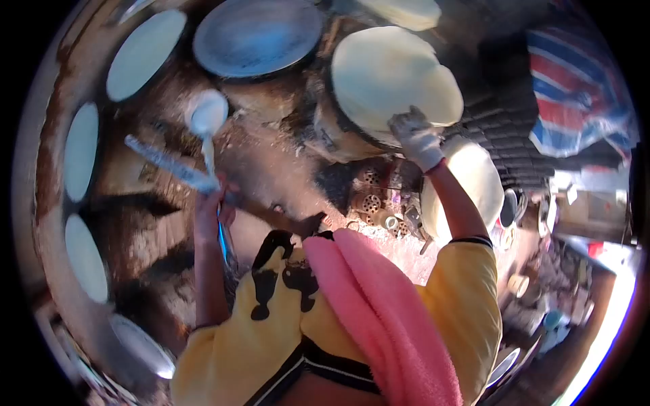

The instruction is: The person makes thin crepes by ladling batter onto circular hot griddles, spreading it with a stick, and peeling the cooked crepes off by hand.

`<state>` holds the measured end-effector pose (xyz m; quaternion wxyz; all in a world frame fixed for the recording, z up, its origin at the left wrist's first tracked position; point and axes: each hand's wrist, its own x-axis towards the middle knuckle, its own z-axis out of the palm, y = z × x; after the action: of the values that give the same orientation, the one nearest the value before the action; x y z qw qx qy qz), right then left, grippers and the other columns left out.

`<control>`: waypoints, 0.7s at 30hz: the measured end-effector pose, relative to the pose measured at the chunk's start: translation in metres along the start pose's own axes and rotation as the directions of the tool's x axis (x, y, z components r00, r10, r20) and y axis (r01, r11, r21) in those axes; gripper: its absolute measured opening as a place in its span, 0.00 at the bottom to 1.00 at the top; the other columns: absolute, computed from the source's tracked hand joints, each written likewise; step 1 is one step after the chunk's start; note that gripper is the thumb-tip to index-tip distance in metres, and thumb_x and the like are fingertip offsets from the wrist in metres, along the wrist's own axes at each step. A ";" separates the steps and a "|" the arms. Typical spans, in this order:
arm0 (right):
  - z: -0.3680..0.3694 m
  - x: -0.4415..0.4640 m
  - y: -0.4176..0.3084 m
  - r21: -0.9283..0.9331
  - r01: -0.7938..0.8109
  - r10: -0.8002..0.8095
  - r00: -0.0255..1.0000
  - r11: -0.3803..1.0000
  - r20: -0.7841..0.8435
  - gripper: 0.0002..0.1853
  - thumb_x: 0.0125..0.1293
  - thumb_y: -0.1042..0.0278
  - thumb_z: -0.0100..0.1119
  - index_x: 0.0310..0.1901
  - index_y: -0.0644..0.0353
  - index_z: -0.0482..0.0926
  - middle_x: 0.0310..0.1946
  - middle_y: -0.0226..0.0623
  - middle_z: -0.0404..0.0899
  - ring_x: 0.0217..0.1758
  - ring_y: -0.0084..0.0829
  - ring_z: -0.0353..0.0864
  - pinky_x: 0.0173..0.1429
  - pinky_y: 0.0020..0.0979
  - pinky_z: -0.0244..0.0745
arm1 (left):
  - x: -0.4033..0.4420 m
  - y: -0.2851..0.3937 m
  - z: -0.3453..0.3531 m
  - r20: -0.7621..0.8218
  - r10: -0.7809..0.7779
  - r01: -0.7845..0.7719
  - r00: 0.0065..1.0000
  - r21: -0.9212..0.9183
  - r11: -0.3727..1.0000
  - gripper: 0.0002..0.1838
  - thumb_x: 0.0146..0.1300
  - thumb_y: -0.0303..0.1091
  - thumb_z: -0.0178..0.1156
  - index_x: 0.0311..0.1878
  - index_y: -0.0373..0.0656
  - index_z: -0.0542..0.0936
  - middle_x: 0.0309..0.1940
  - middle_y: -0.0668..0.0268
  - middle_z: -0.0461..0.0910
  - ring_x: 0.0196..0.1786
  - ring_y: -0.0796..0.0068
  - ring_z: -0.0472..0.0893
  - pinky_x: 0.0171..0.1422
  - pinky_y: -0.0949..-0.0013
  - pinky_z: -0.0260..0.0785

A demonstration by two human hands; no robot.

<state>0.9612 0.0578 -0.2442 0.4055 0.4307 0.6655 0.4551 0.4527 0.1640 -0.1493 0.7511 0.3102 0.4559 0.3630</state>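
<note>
My left hand (215,204) is closed round the handle of a ladle (208,114) and a long flat pale stick (169,164). The ladle's bowl, coated in whitish batter, points away from me. On my right hand (414,135) is a whitish glove. Its fingers are closed at the near edge of a large thin pancake (389,78) on a round griddle; the fingertips are partly hidden. That pancake's right edge bulges and looks uneven. Beneath my right forearm lies another broad pale pancake (467,179).
A dark bare griddle (257,34) stands at the back. More griddles with pale rounds (147,54) curve along the left. Pierced coal briquettes (371,203) sit on the floor below my right hand. A striped sheet (569,88) hangs over dark stacks at right.
</note>
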 end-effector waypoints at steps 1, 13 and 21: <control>-0.014 -0.003 -0.002 0.155 -0.057 0.038 0.992 0.986 0.124 0.16 0.68 0.58 0.39 0.54 0.49 0.68 0.51 0.38 0.69 0.61 0.35 0.64 0.71 0.42 0.54 | -0.001 -0.005 -0.003 -0.042 -0.025 0.032 0.999 0.166 0.986 0.19 0.65 0.30 0.50 0.59 0.38 0.66 0.32 0.60 0.78 0.10 0.88 0.59 0.12 0.81 0.52; -0.076 -0.031 0.004 0.053 -0.046 0.062 -0.226 -0.998 0.972 0.30 0.54 0.53 0.65 0.49 0.73 0.75 0.44 0.54 0.79 0.49 0.41 0.79 0.54 0.34 0.71 | 0.051 -0.013 -0.044 0.401 -0.163 0.291 0.902 -0.282 0.914 0.21 0.69 0.34 0.48 0.63 0.40 0.65 0.36 0.65 0.76 0.13 0.90 0.57 0.12 0.84 0.50; -0.084 -0.022 0.028 -0.220 0.003 -0.216 -0.203 -0.975 0.955 0.33 0.51 0.51 0.65 0.51 0.71 0.75 0.47 0.51 0.78 0.52 0.40 0.77 0.55 0.34 0.70 | 0.028 0.008 0.008 0.406 -0.172 0.156 0.898 0.074 0.985 0.13 0.71 0.34 0.44 0.54 0.40 0.70 0.30 0.70 0.75 0.11 0.91 0.54 0.11 0.82 0.46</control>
<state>0.8952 0.0212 -0.1924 0.5931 -0.7756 0.1281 0.1739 0.4669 0.1903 -0.1525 0.8517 0.3549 0.3194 0.2161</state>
